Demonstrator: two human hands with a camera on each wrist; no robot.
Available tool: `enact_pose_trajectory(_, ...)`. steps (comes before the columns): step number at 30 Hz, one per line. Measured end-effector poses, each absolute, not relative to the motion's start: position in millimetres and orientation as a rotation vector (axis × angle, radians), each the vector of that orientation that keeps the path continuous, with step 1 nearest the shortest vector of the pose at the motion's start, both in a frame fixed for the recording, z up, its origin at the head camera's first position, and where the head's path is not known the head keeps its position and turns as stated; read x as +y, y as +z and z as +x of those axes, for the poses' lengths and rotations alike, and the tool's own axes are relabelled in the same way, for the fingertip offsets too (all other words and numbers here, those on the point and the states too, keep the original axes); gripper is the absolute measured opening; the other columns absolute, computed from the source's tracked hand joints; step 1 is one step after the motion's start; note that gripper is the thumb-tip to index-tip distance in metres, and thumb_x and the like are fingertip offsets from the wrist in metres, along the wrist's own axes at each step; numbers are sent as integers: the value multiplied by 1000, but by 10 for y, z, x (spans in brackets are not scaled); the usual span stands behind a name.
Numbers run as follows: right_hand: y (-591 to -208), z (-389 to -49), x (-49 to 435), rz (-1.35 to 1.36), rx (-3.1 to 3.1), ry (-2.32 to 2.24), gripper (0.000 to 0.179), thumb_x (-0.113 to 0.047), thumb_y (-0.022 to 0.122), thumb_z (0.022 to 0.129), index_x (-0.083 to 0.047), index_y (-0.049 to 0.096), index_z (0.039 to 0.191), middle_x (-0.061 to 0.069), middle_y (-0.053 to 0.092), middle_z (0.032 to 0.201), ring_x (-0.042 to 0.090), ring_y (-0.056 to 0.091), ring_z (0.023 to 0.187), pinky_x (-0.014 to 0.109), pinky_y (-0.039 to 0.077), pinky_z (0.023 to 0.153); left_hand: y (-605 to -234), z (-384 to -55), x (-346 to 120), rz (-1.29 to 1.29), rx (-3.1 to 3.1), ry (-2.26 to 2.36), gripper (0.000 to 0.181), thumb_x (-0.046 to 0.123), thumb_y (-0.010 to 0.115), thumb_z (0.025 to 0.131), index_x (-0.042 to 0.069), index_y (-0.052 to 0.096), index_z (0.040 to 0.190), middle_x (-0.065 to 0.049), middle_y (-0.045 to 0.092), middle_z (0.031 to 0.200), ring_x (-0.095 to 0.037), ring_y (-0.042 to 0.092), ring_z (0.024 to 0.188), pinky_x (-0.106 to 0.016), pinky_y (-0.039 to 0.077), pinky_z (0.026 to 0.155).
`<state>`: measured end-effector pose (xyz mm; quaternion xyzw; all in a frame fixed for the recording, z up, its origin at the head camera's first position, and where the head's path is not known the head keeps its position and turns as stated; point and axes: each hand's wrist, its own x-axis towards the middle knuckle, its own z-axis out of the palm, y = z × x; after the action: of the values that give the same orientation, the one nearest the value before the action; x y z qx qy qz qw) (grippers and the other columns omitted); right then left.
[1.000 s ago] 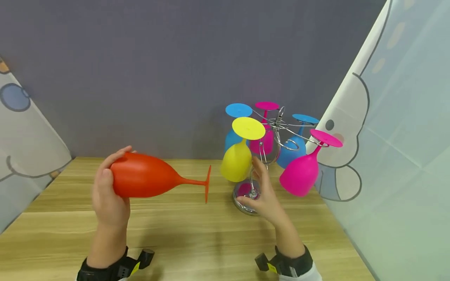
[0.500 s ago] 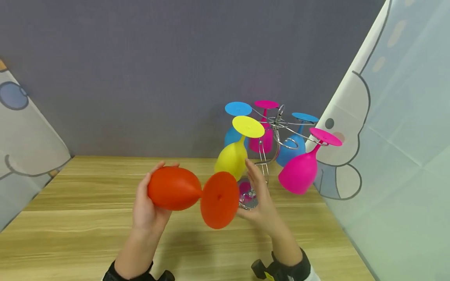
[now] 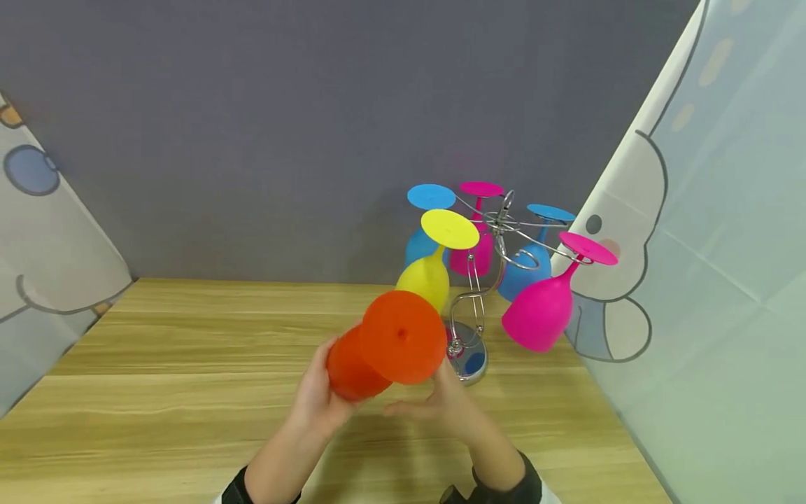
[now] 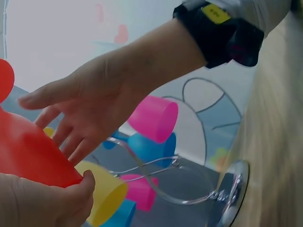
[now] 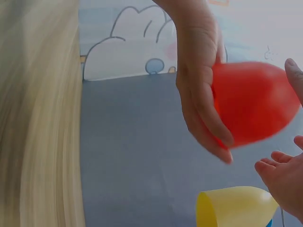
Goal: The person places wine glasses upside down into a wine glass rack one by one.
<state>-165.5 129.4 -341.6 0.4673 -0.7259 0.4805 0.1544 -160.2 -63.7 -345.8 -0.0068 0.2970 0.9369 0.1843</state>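
Observation:
My left hand [image 3: 321,399] grips a red plastic wine glass [image 3: 354,367] by its bowl, the round foot tilted up toward the head camera. Fingers wrap the bowl near its rim in the right wrist view. Just right of the glass, my right hand [image 3: 441,406] is spread, thumb apart from the fingers; in the left wrist view its fingers lie close beside the red bowl [image 4: 33,146]. Behind the red foot, a yellow wine glass [image 3: 428,276] hangs upside down on a chrome stemware rack [image 3: 469,297].
Pink [image 3: 541,311] and blue [image 3: 525,269] glasses hang upside down on other arms of the rack. One curled arm [image 3: 525,260] at the front bears no glass. The rack's round base stands on the wooden table [image 3: 189,392], with a grey panel [image 3: 283,140] behind.
My left hand has carried the red glass rightward, turning its foot up toward the head camera. My right hand has come down and slightly left, away from the yellow glass.

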Motion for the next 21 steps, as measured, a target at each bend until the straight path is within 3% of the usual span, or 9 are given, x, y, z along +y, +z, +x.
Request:
enact_pose_trajectory(5,-3447,-1642,1261,1364,-2095,1365,82,-11,85,72,-4,38,138,13,54,133,21,51,126,40,43,107,-3518,-1584,-562,-19,884,2577,33,40,29,104,23,58,99,2,53,105,-15,51,96,-27,48,82)
enact_pose_trajectory(13,-3452,-1607,1249,1304,-2205,1368,88,-8,86,69,-8,35,141,10,52,136,20,50,127,40,41,109,-3535,-1552,-528,114,693,2438,33,37,25,104,20,41,128,-8,44,126,-27,57,109,-43,53,94)
enact_pose_trajectory(21,-3434,-1611,1224,1319,-2234,1288,89,-12,86,72,-9,33,143,10,49,138,21,47,128,40,41,109,-3518,-1555,-540,115,631,2424,36,40,30,104,21,37,133,-7,43,127,-26,57,110,-47,51,96)
